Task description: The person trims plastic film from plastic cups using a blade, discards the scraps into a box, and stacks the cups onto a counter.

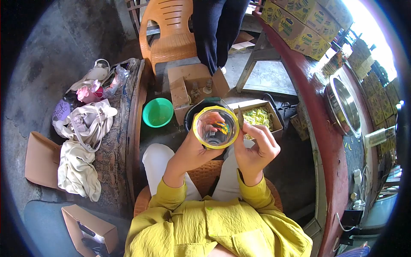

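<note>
In front of my chest, my left hand (192, 150) is wrapped round a clear plastic cup (213, 138) with a yellow rim. The cup's open-looking round end faces up toward me, and fingers and a coloured print show through its wall. Close against the cup's right side, my right hand (257, 150) pinches a small pointed blade (240, 117), tip upward. Its handle is hidden in my fingers. Below and behind the cup stands a dark bucket (189, 115), partly covered. A carton (275, 133) beside it holds yellow-green scraps.
A green basin (148, 121) and a cardboard box (177, 91) with small bottles stand ahead. Bags (87, 122) lie on the left bench. A red-edged counter (319, 141) carries a steel bowl (342, 107) and lemon cartons (295, 32). A person (212, 34) stands near an orange chair (171, 47).
</note>
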{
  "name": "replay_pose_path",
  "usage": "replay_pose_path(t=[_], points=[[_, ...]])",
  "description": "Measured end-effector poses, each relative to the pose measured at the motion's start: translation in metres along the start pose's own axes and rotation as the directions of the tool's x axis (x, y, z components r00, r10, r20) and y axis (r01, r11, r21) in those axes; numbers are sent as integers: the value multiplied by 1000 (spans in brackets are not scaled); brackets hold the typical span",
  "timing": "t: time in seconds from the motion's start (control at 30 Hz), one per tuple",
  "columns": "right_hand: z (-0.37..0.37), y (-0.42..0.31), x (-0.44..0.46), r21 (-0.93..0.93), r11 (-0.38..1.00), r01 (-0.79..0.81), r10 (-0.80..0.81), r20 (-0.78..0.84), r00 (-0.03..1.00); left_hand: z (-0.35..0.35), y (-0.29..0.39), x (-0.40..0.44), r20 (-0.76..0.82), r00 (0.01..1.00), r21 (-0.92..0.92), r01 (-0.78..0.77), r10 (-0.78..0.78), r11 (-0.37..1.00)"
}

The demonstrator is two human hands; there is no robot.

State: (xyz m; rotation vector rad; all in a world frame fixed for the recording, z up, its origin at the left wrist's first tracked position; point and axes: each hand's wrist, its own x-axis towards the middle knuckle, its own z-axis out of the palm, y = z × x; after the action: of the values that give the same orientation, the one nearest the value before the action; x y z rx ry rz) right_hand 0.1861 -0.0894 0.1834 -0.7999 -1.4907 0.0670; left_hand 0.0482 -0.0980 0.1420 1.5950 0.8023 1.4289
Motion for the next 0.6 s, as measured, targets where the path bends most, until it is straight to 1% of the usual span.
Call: replay_pose_path(t=[0.13,0.23,0.33,0.43,0.53,0.6], points=[[0,1,-1,15,1000,-26,26,17,1000,0,0,-1,-15,1000,47,-24,24,999],[1,3,-8,32,998,-54,53,25,998,8,2,-1,-120,993,-51,-26,20,998],[-1,5,-11,24,998,-57,56,34,998,3,2,-1,-73,997,3,15,-15,1000],[-2,5,-8,35,998,-51,50,20,999,3,-1,-2,-39,999,22,-2,3,1000],[-2,7,-7,59,995,-87,85,35,996,4,-2,-5,-4,1000,15,-1,1,1000],[-2,8,-7,113,987,-112,109,36,993,2,-3,-5,23,1000,-22,-7,8,1000]])
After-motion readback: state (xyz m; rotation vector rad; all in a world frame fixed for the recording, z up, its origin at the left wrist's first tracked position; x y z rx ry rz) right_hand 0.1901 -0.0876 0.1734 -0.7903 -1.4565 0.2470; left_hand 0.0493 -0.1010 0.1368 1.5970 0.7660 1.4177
